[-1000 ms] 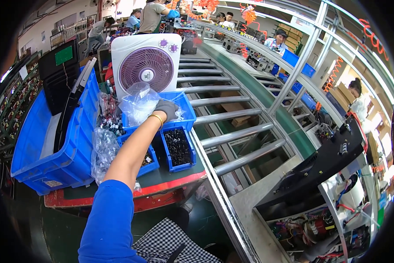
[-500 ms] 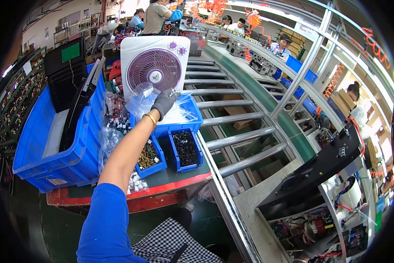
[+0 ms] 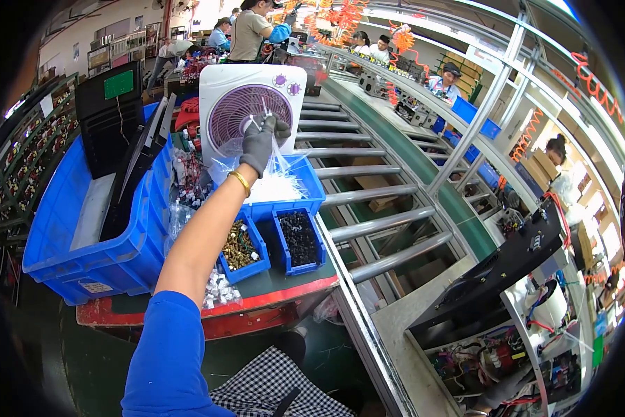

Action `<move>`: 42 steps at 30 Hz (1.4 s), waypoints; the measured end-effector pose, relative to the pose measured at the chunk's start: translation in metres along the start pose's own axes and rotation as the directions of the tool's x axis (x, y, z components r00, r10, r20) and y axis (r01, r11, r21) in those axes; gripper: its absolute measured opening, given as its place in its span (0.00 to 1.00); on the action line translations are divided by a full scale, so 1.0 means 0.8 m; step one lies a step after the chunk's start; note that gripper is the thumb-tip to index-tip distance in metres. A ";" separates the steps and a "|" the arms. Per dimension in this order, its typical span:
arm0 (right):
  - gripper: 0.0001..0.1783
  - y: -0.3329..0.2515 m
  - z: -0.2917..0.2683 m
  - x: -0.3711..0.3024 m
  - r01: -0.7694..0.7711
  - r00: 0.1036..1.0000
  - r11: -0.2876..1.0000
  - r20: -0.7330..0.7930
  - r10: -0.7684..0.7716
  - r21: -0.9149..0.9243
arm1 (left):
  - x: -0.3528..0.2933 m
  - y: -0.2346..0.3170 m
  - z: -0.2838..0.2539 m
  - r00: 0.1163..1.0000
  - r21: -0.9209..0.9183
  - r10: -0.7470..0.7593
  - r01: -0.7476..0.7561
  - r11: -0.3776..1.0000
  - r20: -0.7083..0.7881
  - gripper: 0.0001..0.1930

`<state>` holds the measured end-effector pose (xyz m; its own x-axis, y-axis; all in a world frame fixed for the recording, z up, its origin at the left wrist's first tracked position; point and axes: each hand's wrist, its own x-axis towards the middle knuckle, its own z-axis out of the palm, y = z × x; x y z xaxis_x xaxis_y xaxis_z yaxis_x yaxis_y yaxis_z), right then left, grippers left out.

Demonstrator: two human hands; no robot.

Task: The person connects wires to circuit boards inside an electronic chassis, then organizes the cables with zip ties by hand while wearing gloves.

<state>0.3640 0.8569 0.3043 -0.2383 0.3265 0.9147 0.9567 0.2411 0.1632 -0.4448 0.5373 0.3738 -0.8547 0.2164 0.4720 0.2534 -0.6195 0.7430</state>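
Observation:
My left hand [image 3: 259, 144], in a dark grey glove, is raised above a blue bin [image 3: 316, 186] in front of a white and purple fan [image 3: 207, 104]. Its fingers are closed on a few thin white cable ties [image 3: 276, 149], which hang below the hand and stick up past the fingertips. More white cable ties [image 3: 284, 182] lie loose in that bin, beside a clear plastic bag [image 3: 223, 170]. At the lower right, my gloved right hand [image 3: 508, 390] reaches in beside the exposed wiring [image 3: 489, 361] of a black-panelled appliance [image 3: 496, 278]; its fingers are hard to make out.
Small blue bins hold brass-coloured parts [image 3: 239, 251] and black parts [image 3: 297, 240]. A large blue crate [image 3: 93, 267] with black panels stands left. A metal roller conveyor [image 3: 382, 226] runs between the red-edged table [image 3: 270, 300] and the appliance. Several co-workers are farther back.
My left hand has risen from the bin, drawing white cable ties up with it. The view has shifted slightly. My right hand stays near the wiring.

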 end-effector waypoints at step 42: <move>0.34 -0.222 -0.277 -0.144 -0.884 0.267 -0.461 0.891 -0.367 0.075 | -0.691 0.106 0.161 -0.498 0.387 -0.431 0.864 -0.321 0.753 0.24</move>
<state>0.2585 0.5736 0.2518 -0.5634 0.8134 -0.1450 -0.2433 -0.3310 -0.9117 0.1078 0.4621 0.2372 0.6570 0.7275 -0.1979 -0.6446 0.6782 0.3529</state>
